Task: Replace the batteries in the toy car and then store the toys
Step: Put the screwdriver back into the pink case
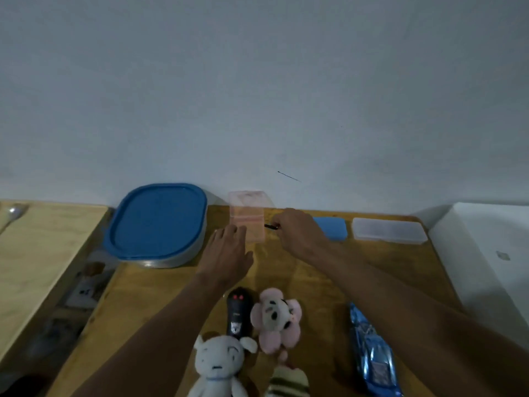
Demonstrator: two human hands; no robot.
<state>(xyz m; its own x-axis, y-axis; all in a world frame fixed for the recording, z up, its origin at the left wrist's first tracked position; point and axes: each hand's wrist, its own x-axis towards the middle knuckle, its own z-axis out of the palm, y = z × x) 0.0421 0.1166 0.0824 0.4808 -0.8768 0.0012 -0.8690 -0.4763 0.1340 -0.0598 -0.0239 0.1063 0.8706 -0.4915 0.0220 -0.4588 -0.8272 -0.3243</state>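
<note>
A shiny blue toy car (372, 355) lies at the near right of the wooden table (300, 282). A black remote control (238, 315) with two red buttons lies near the middle, beside a pink plush toy (276, 319), a white plush toy (219, 368) and a striped plush (289, 382). At the back stands a small clear pinkish box (247, 224) with its lid up. My left hand (227, 253) rests flat just in front of that box, fingers apart. My right hand (297, 233) is right of the box, closed on a small dark tool (272, 226) whose tip points at it.
A large container with a blue lid (157, 222) stands at the back left. A small blue box (332, 228) and a clear flat case (389, 230) lie at the back right. A white surface (486, 253) borders the table's right; a second wooden top (43, 247) lies left.
</note>
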